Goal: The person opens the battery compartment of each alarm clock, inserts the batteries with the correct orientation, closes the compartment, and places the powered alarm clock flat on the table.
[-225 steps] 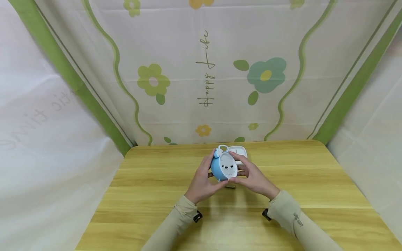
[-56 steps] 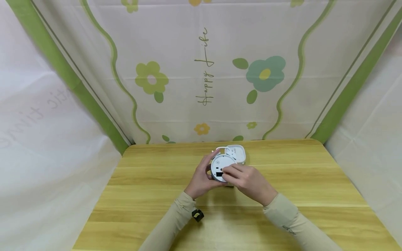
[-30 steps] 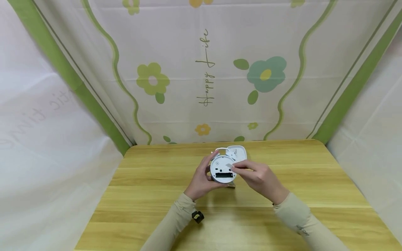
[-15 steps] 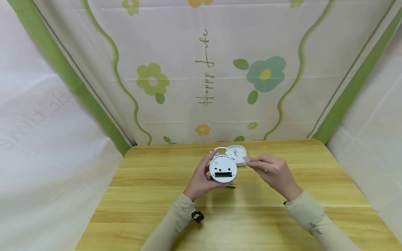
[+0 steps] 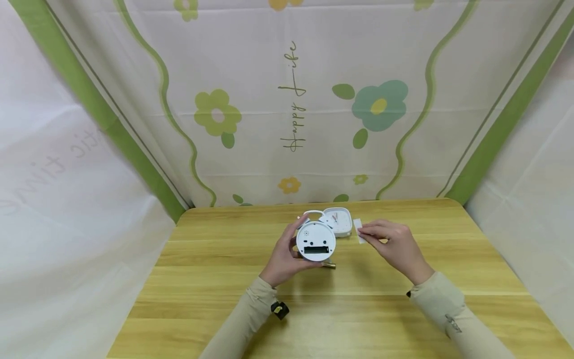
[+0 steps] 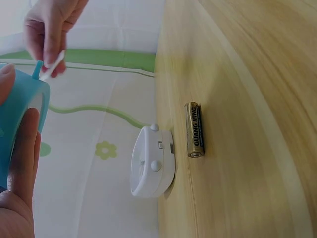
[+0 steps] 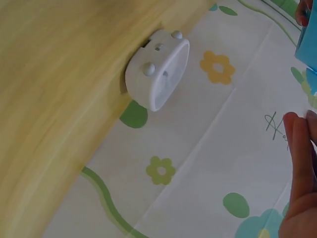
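Observation:
My left hand [image 5: 284,262] grips a light blue twin-bell alarm clock [image 5: 316,233], its white back facing me. Low on that back, the battery compartment [image 5: 316,250] is uncovered and looks dark inside. To the right, my right hand [image 5: 394,247] pinches a thin white battery cover [image 5: 357,225] between thumb and fingers, apart from the clock. In the left wrist view the clock's blue side [image 6: 22,106] and the cover's edge [image 6: 55,64] show. A gold and black AA battery [image 6: 194,130] lies on the table, partly hidden below the clock in the head view.
Behind the held clock, a white squarish clock [image 5: 339,219] stands on the wooden table [image 5: 215,259], near its back edge. A flower-printed cloth [image 5: 255,99] hangs beyond that edge, with cloth at both sides too.
The alarm clock has been turned from its face to its back. My right hand has taken the battery cover off it and carried it to the right, turning it. My left hand keeps its grip.

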Demonstrator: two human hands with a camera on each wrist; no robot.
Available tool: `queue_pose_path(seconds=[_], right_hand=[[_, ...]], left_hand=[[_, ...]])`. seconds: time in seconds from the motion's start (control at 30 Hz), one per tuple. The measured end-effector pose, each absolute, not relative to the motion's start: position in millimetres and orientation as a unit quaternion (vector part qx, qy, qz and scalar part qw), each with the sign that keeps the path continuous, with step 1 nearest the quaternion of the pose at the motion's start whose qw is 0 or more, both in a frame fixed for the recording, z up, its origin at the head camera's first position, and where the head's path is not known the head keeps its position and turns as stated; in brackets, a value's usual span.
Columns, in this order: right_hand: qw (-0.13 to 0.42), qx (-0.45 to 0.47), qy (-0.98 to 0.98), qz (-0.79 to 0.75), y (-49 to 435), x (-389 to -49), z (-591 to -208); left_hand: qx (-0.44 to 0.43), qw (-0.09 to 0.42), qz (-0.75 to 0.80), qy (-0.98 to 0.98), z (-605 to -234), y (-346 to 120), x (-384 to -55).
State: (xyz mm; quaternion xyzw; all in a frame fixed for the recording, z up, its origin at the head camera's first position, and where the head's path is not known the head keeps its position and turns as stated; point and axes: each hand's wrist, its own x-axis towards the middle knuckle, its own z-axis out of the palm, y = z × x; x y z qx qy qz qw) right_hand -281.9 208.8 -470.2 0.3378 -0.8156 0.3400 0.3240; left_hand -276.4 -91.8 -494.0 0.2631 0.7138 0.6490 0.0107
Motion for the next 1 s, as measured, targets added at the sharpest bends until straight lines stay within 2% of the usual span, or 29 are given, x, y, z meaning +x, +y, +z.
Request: queue_pose_path(seconds=[0.43,0.57,0.8,1.0], right_hand=[[0.235,0.289,-0.871,0.319,215.0,-289.6,-502.1],[0.179,0.273,-0.892,0.311,215.2,-291.4,-509.2],[0.050,0.272,-0.922,0.269,214.8,-297.3,-524.3],[0.018,0.320,-0.913,0.254,211.5,-296.1,-531.6]], left_hand=[[0.264,0.018,0.644,0.718,-493.3,-90.5,-276.5],[0.265,0.018,0.642,0.720,-493.5,-90.2,-276.4],[0.283,0.009,0.642,0.713,-495.2,-89.6,-276.9],[0.290,0.006,0.644,0.708,-496.2,-89.3,-277.6]])
